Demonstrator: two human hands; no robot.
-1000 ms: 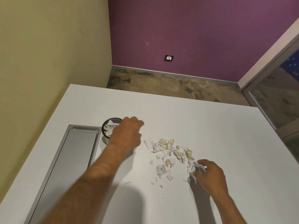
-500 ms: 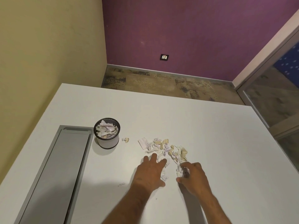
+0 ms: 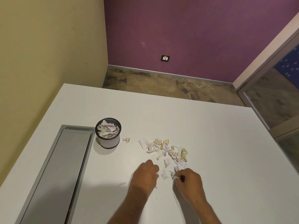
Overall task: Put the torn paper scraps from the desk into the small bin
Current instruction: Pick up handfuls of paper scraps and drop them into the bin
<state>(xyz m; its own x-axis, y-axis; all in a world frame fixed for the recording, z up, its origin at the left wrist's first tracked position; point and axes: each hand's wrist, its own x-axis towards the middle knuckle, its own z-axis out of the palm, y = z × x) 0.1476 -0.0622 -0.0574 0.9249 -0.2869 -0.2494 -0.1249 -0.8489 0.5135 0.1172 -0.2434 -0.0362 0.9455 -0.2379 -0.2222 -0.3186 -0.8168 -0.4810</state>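
A loose heap of white and tan torn paper scraps lies on the white desk. The small black mesh bin stands left of the heap, with several scraps inside. A stray scrap rests just right of the bin. Another thin scrap lies left of my left wrist. My left hand is curled at the near edge of the heap, with scraps showing at its fingertips. My right hand pinches white scraps at the heap's near right corner.
A long grey cable-tray lid is set into the desk left of the bin. The desk's far edge drops to a mottled floor. A yellow wall stands on the left, a purple wall behind, a glass partition on the right.
My left hand came back from the bin to the near edge of the heap and curled its fingers over scraps. My right hand closed on scraps at the near right corner.
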